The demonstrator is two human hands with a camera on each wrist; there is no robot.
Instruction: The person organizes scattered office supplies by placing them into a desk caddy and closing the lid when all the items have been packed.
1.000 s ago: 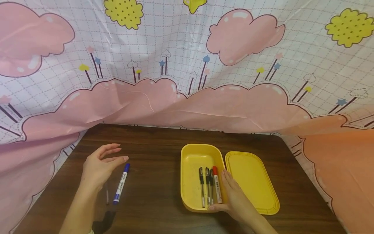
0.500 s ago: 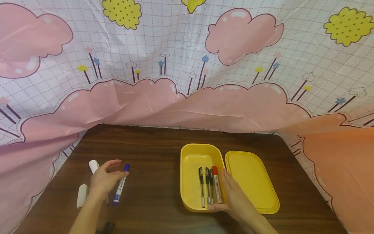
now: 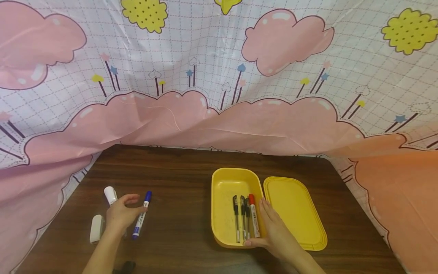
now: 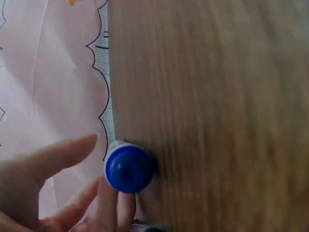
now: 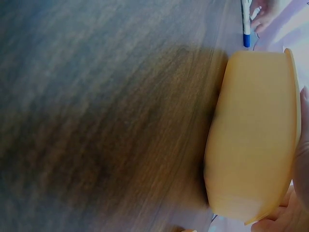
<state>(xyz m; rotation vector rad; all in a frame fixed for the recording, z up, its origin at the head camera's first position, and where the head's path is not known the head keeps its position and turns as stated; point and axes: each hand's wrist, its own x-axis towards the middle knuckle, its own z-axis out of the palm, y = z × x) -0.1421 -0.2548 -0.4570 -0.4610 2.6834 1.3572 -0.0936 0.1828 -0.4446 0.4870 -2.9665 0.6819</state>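
My left hand hovers at the left of a white marker with a blue cap, thumb and fingers apart. In the left wrist view the marker's blue end faces the camera, with a gap to the thumb; whether the other fingers touch it, I cannot tell. My right hand grips the near right corner of an open yellow box, thumb over the near rim and fingers along the right wall. Inside lie several black-capped pens and a red-capped marker.
A yellow lid lies just right of the box. On the left stand out a white rounded object, partly behind the hand, and a white block. A dark object sits by the left forearm. A patterned curtain borders the table.
My left hand has come down from above the table to beside the blue-capped marker, uncovering the two white objects. The right hand and the box have stayed put.
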